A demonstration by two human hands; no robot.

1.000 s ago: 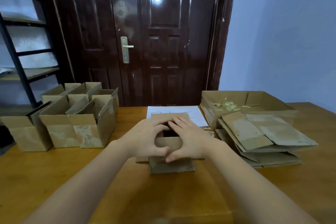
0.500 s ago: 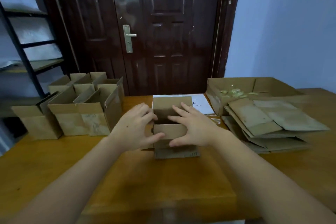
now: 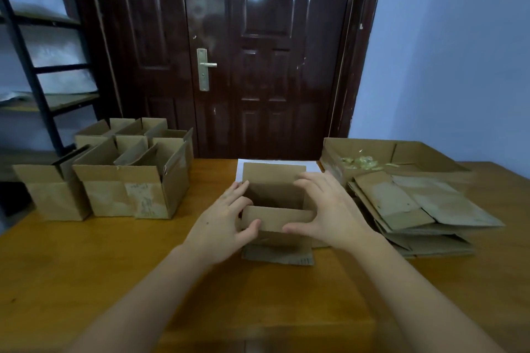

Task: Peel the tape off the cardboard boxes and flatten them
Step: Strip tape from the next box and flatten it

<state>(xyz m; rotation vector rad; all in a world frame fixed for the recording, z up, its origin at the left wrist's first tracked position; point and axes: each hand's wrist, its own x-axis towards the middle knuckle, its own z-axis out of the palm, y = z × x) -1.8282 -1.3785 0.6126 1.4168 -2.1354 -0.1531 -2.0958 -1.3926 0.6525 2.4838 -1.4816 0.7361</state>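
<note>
A small open cardboard box (image 3: 275,219) stands at the middle of the wooden table (image 3: 86,266), its flaps up and its inside dark. My left hand (image 3: 222,223) is at its left side, fingers along the left wall and thumb touching the near flap. My right hand (image 3: 329,209) is at its right side, fingers spread over the right rim and thumb on the same flap. Both hands have relaxed, spread fingers. A pile of flattened boxes (image 3: 415,209) lies to the right.
Several upright open boxes (image 3: 123,189) stand in a group at the left. A wide shallow box (image 3: 401,152) with tape scraps (image 3: 358,162) sits at the back right. White paper (image 3: 311,166) lies behind the small box. A dark door and a black shelf frame (image 3: 37,80) are behind.
My hands, which lay together on top of the box, have moved apart to its left and right sides. The box's top now stands open.
</note>
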